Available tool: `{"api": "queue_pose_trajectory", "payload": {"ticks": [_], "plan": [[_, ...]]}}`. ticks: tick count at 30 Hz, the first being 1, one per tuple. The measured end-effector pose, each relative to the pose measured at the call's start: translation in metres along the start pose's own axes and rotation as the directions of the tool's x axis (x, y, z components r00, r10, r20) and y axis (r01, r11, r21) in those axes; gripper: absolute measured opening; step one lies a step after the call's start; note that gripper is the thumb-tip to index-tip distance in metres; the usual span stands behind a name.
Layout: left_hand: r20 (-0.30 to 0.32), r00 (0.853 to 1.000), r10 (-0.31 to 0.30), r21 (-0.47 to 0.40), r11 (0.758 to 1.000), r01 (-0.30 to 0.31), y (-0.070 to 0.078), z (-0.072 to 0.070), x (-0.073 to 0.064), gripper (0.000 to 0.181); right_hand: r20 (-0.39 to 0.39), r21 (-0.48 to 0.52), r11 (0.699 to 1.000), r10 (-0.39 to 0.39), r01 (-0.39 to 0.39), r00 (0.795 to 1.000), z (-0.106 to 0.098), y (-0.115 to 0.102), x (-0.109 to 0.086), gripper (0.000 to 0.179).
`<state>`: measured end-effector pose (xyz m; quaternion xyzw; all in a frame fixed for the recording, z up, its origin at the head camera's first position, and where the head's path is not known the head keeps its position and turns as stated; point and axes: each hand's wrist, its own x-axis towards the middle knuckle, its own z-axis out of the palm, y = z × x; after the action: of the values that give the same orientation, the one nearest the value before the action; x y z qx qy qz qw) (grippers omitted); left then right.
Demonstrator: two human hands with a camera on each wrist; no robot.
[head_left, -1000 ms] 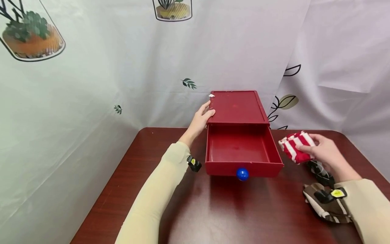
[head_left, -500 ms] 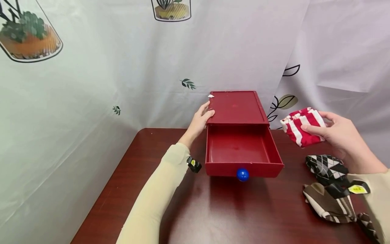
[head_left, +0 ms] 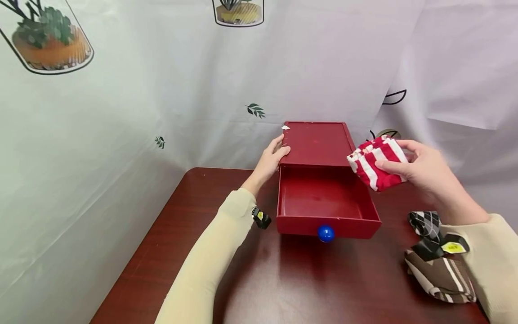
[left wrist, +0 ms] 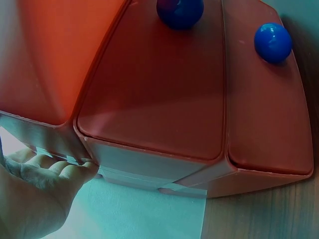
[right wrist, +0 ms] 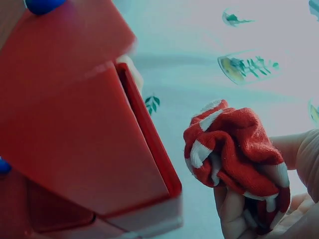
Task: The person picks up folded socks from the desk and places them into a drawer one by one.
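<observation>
My right hand (head_left: 429,173) pinches a folded red-and-white striped sock (head_left: 378,164), thumb in front and fingers behind. It hangs in the air at the right of the pulled-out top drawer (head_left: 329,227). In the right wrist view the sock (right wrist: 234,154) shows its bunched folds. My left hand (head_left: 272,159) rests against the upper left side of the red drawer cabinet (head_left: 317,144), thumb at the top edge. The left wrist view shows the fingers of my left hand (left wrist: 47,181) lying along the cabinet's side. The open drawer's floor is bare, and a blue round knob (head_left: 325,233) sits on its front.
At the right of the brown table (head_left: 194,216) lie a black-and-white argyle sock (head_left: 425,223) and a brown striped sock (head_left: 441,276), partly hidden by my right arm. Lower drawers (left wrist: 149,89) of the cabinet are closed. A printed white curtain (head_left: 323,58) hangs close behind.
My right hand has lifted the striped sock from low at the right, then carried it left toward the cabinet. The left hand stays at the cabinet; the head view has shifted slightly.
</observation>
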<state>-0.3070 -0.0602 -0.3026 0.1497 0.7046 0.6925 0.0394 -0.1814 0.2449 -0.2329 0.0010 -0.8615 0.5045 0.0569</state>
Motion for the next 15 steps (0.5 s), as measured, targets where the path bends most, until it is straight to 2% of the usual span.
{"api": "queue_pose_trajectory", "payload": {"ticks": [3, 6, 15], "plan": [[-0.012, 1.0, 0.021, 0.016, 1.0, -0.02, -0.007, 0.0, 0.005, 0.056, 0.019, -0.044, 0.999, -0.007, 0.008, 1.0, 0.009, -0.005, 0.0, 0.069], [-0.022, 0.999, 0.036, 0.024, 0.999, -0.036, -0.01, 0.001, 0.006, 0.056, 0.05, -0.04, 0.999, 0.002, 0.0, 0.999, 0.017, -0.011, 0.002, 0.073], [-0.041, 0.998, 0.049, 0.017, 0.999, -0.048, -0.011, 0.002, 0.007, 0.055, 0.126, -0.011, 1.0, -0.01, 0.012, 0.992, 0.041, -0.022, 0.005, 0.072]]}}
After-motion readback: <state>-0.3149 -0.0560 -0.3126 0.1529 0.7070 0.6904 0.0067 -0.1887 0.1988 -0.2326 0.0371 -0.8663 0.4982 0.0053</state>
